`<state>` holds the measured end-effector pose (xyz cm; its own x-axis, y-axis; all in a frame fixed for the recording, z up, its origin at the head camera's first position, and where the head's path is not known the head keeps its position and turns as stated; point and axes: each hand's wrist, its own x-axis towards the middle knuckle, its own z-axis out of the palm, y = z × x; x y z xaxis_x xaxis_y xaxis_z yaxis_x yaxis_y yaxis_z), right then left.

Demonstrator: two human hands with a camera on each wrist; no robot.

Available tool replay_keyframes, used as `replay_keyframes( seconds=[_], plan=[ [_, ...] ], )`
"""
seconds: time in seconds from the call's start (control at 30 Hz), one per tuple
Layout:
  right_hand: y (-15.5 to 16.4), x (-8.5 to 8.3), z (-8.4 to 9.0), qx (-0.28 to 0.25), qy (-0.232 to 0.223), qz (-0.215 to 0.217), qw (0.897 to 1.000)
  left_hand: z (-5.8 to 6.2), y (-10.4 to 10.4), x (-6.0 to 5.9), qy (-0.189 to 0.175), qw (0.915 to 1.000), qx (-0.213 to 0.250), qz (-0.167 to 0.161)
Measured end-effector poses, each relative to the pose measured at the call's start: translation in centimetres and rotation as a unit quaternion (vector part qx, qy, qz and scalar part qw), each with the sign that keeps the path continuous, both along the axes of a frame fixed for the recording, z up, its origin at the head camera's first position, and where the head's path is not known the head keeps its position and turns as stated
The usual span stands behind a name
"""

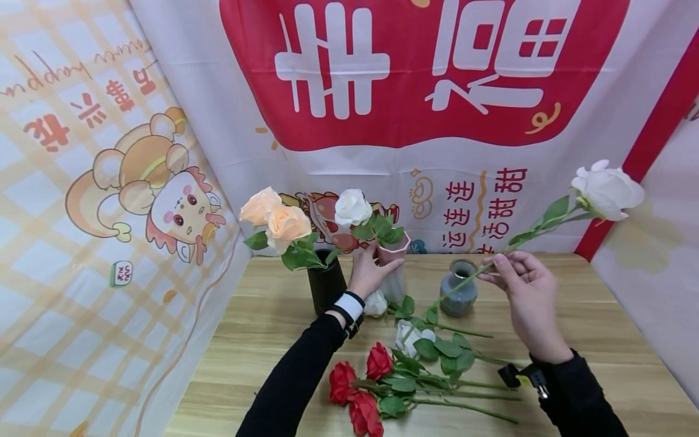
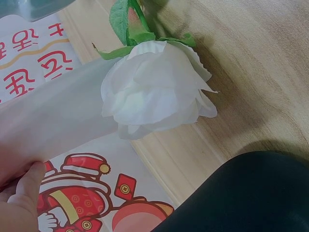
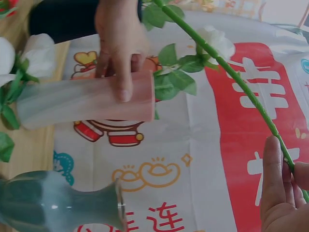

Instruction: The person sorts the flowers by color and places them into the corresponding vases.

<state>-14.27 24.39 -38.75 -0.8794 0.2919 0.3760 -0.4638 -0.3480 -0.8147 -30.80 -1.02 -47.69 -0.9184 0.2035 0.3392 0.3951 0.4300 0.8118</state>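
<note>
My left hand (image 1: 370, 271) grips a pink-rimmed frosted vase (image 1: 394, 267) that stands at the back of the wooden table (image 1: 573, 315); a white rose (image 1: 352, 207) is in it. In the right wrist view the left hand's fingers (image 3: 120, 53) curl round the vase (image 3: 82, 104). My right hand (image 1: 516, 273) pinches the green stem (image 1: 524, 240) of a long white rose (image 1: 607, 189), holding it slanted up to the right, above a grey-blue vase (image 1: 459, 288). The same stem (image 3: 231, 72) shows against my right hand's fingers (image 3: 275, 193).
A black vase (image 1: 325, 284) with two peach roses (image 1: 275, 220) stands left of the pink one. Three red roses (image 1: 363, 382) and a white rose (image 1: 409, 335) lie on the table near me; another white rose (image 2: 157, 89) lies by the vase's foot. Printed banners close off the back and sides.
</note>
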Motion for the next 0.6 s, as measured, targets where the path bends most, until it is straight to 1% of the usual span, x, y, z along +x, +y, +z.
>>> replay_keyframes(
  seconds=[0.17,0.43,0.6],
  plan=[
    [0.2,-0.4,0.8,-0.019,0.007,0.006,1.0,0.0,0.0,0.0,0.001,1.0,0.0,0.002],
    [0.2,-1.0,1.7,-0.049,-0.005,0.004,0.999,0.2,0.0,0.1,-0.002,1.0,-0.002,0.001],
    [0.2,-1.5,2.0,-0.052,-0.006,0.009,0.999,0.2,0.1,0.2,-0.004,1.0,-0.006,0.003]
  ],
)
